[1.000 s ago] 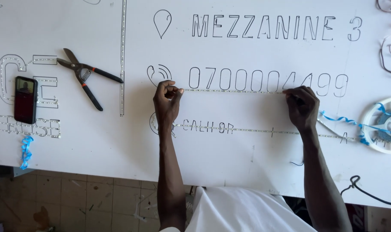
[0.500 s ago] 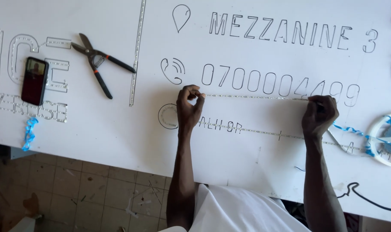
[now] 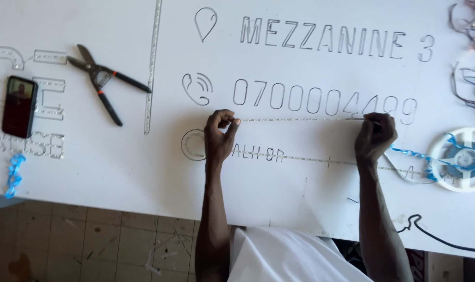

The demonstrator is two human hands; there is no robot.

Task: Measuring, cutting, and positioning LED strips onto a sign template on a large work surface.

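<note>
A large white sign board (image 3: 117, 167) lies flat, with outlined letters, digits and small icons cut into it. My left hand (image 3: 220, 134) pinches one end of a thin light strip (image 3: 300, 119) stretched straight just under the row of digits. At the strip's other end my right hand (image 3: 374, 137) grips it in a closed fist. A second thin strip (image 3: 310, 159) lies on the board just below, running between both hands.
Metal snips with dark handles (image 3: 104, 81) lie at upper left beside a long narrow rail (image 3: 152, 68). A phone (image 3: 19, 106) rests at far left. A white reel with blue film (image 3: 459, 156) sits at right, tangled wires (image 3: 472, 57) above it, a black cable (image 3: 431, 235) below.
The view has shifted slightly, so the board sits further right and lower. Both hands keep the strip taut in the same place under the digits.
</note>
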